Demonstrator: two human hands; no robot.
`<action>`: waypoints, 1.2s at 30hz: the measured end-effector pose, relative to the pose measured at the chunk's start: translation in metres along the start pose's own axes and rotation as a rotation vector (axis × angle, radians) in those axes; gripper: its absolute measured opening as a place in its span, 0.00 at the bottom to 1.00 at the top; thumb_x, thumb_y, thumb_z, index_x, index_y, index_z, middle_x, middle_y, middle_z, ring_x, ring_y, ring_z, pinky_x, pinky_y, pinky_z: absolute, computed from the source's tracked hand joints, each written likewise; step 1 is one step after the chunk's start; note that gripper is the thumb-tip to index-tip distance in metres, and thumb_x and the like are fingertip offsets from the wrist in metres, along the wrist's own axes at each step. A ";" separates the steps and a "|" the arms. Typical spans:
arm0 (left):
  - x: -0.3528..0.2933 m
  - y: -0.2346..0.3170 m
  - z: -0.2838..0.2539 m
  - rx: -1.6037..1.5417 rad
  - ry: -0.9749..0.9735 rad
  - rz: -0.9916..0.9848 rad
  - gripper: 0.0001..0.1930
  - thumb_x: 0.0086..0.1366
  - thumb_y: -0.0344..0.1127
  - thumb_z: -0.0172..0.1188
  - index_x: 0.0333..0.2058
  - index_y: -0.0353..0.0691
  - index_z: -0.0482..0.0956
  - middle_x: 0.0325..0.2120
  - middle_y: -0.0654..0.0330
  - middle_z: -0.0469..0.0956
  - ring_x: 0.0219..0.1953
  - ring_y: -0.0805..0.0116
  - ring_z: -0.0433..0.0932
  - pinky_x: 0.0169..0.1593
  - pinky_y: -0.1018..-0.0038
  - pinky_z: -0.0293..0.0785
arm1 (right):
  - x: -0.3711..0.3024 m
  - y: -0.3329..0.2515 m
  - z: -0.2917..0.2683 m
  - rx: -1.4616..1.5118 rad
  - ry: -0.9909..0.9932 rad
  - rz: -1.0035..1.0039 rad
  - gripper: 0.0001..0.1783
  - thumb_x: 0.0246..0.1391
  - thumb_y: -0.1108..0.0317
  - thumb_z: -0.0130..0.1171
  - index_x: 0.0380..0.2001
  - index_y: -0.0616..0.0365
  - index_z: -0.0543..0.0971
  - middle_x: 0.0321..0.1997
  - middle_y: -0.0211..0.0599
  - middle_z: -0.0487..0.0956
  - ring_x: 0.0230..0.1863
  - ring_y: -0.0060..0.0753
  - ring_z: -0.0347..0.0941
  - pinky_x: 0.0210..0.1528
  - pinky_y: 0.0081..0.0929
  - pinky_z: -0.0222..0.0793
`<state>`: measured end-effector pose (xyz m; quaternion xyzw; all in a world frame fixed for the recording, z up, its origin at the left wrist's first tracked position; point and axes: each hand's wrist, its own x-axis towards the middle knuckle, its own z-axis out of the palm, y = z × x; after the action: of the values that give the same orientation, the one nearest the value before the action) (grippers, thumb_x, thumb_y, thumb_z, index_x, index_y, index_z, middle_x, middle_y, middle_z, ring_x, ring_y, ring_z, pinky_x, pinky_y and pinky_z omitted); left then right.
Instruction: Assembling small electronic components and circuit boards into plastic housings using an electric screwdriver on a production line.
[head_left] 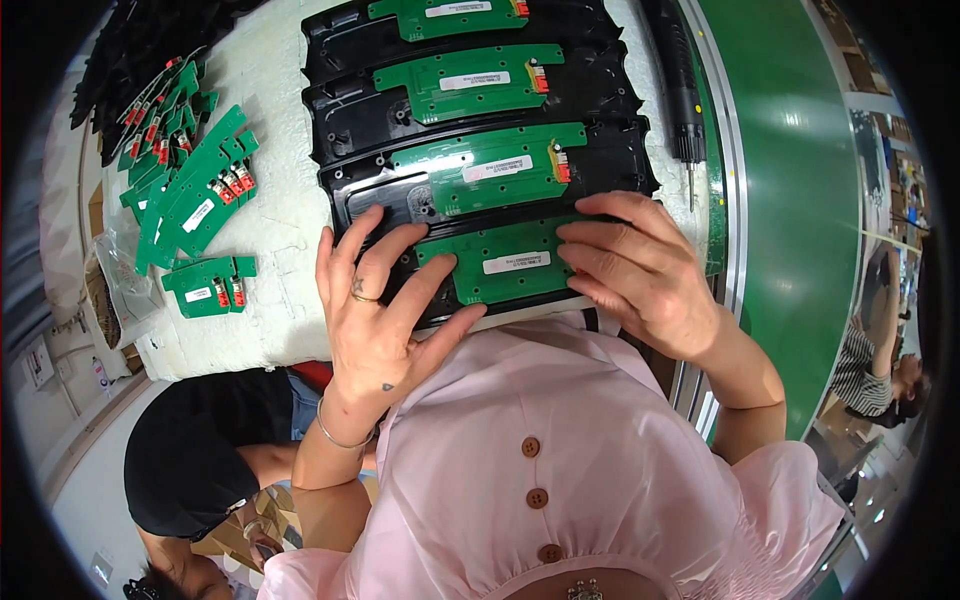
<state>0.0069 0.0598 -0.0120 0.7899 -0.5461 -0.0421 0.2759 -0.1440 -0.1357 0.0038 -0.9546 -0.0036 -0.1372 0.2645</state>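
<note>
A green circuit board [480,287] with a white label lies in the nearest of several black plastic housings, which are lined up in a column. My left hand [375,290] spreads its fingers over that housing, with fingertips at the left end of the board. At the board's right end, my right hand [650,275] has its fingers bent, their tips against the board and its edge; the component there is hidden. Farther away, a second circuit board [450,185] sits in its own housing [350,190], its red part and wires showing on the right. More housings beyond hold similar boards.
Loose green boards [195,225] with red parts are heaped at the left on a white foam surface [275,270]. A black electric screwdriver [688,110] stands point-down in view at the right, beside a green belt [790,170]. A person in black [190,450] bends at lower left.
</note>
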 end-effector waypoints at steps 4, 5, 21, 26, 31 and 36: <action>0.000 -0.001 0.001 0.000 0.006 -0.003 0.20 0.37 0.41 0.70 0.32 0.42 0.79 0.41 0.56 0.72 0.53 0.50 0.63 0.58 0.53 0.50 | 0.001 0.005 -0.004 0.004 -0.021 -0.013 0.16 0.30 0.72 0.64 0.30 0.62 0.78 0.35 0.35 0.76 0.45 0.41 0.69 0.43 0.35 0.67; 0.000 0.000 0.001 -0.005 0.006 0.007 0.20 0.37 0.41 0.70 0.32 0.42 0.79 0.41 0.56 0.72 0.53 0.50 0.63 0.58 0.54 0.50 | 0.001 0.005 -0.004 0.003 -0.021 -0.010 0.16 0.30 0.72 0.64 0.30 0.62 0.78 0.35 0.35 0.76 0.45 0.41 0.69 0.43 0.35 0.67; 0.007 -0.004 -0.006 0.019 -0.025 0.016 0.19 0.37 0.39 0.69 0.31 0.42 0.78 0.44 0.54 0.70 0.54 0.48 0.61 0.56 0.51 0.50 | 0.006 0.008 0.001 0.004 0.006 -0.083 0.15 0.29 0.73 0.63 0.28 0.62 0.77 0.34 0.36 0.76 0.41 0.38 0.70 0.39 0.32 0.68; 0.005 -0.027 -0.049 0.010 0.089 0.010 0.19 0.41 0.40 0.68 0.34 0.42 0.78 0.43 0.54 0.70 0.49 0.50 0.67 0.52 0.56 0.60 | 0.024 0.000 -0.025 0.057 -0.029 -0.042 0.16 0.32 0.71 0.65 0.28 0.66 0.76 0.38 0.44 0.76 0.42 0.46 0.70 0.43 0.36 0.67; -0.002 -0.140 -0.148 0.196 0.638 -0.311 0.07 0.55 0.30 0.57 0.31 0.34 0.77 0.23 0.55 0.76 0.24 0.60 0.75 0.30 0.73 0.71 | 0.024 0.013 -0.055 -0.170 0.210 0.116 0.09 0.37 0.83 0.57 0.27 0.67 0.74 0.35 0.46 0.76 0.39 0.44 0.70 0.43 0.33 0.65; -0.051 -0.242 -0.212 0.501 0.297 -0.510 0.09 0.54 0.33 0.56 0.32 0.35 0.79 0.29 0.49 0.77 0.32 0.52 0.76 0.37 0.68 0.72 | 0.042 0.020 -0.053 -0.153 0.336 0.052 0.07 0.39 0.85 0.55 0.26 0.68 0.74 0.34 0.45 0.76 0.35 0.41 0.71 0.40 0.29 0.65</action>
<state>0.2674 0.2480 0.0382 0.9408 -0.2794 0.1402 0.1311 -0.1155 -0.1829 0.0486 -0.9353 0.0757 -0.2878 0.1916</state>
